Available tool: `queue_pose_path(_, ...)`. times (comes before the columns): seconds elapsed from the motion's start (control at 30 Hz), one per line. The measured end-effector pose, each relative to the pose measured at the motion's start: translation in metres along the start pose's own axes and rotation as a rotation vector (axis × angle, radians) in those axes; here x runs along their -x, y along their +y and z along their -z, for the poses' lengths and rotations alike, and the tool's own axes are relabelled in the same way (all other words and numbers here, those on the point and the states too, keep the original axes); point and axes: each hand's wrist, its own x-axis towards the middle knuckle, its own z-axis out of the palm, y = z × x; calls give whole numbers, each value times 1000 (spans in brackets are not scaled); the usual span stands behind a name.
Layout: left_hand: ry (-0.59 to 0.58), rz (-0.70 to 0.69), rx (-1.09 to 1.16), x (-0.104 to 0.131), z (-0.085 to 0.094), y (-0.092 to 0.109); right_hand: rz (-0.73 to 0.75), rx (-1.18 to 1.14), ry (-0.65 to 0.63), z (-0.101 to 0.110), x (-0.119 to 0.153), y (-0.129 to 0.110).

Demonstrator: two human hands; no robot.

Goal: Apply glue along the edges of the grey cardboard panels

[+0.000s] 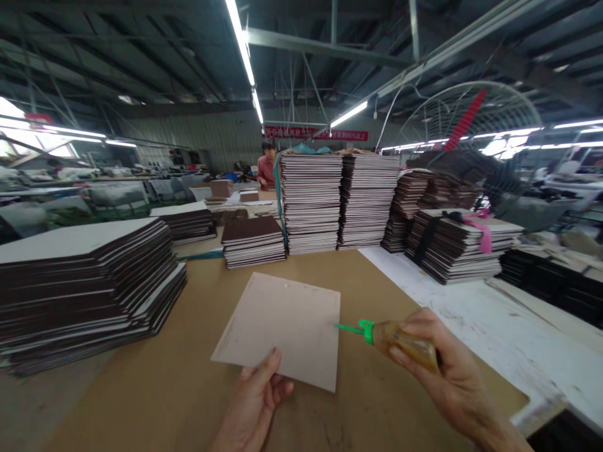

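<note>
A pale square board (292, 326) is held by its near edge in my left hand (257, 402), thumb on top and fingers curled beneath. My right hand (447, 364) is wrapped around a glue bottle (405, 342), a squeeze bottle with yellowish-brown contents and a long green nozzle. The bottle lies nearly level, its nozzle tip pointing left at the board's right edge; whether the tip touches the board I cannot tell. Under both hands is a brown sheet (188, 376) covering the table.
At left rises a large stack of dark-and-white boards (85, 289). A lower stack (254, 242) and tall stacks (313, 204) stand beyond the held board. At right are a tied bundle (456, 245) and a wire-caged fan (471, 119). A person (266, 166) is further back.
</note>
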Motion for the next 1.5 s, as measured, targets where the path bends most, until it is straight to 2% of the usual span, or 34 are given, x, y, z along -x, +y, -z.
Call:
queue_pose_path(0.17, -4, -3, 23, -1, 2, -2, 42, 51, -106, -5, 13, -2)
queue_pose_path(0.27, 1, 0, 3, -2, 3, -3, 59, 86, -236, -3, 19, -8)
queue_pose_path(0.33, -10, 5, -12, -3, 4, -3, 81, 112, -277, -2, 20, -11)
queue_pose_path(0.47, -22, 9, -25, -2, 4, -3, 107, 214, -195, 0, 19, -13)
queue_pose_path(0.63, -36, 1, -33, 0, 2, -1, 145, 191, -339, -2, 24, -17)
queue_pose_path(0.83, -40, -12, -25, -1, 1, 0, 153, 237, -262, -2, 27, -17)
queue_pose_path(1.0, -37, -15, -9, -2, 2, -1, 236, 167, -332, -5, 28, -17)
queue_pose_path(1.17, -73, -8, -25, 0, 1, -1, 194, 283, -188, -2, 23, -14)
queue_pose_path(1.23, -77, -10, -31, 1, 1, 0, 201, 331, -178, -1, 19, -16)
queue_pose_path(1.37, -84, -13, -45, 1, 2, -1, 270, 300, -312, -2, 17, -26)
queue_pose_path(1.5, -71, -17, -51, -1, 3, -2, 319, 285, -321, -3, 20, -32)
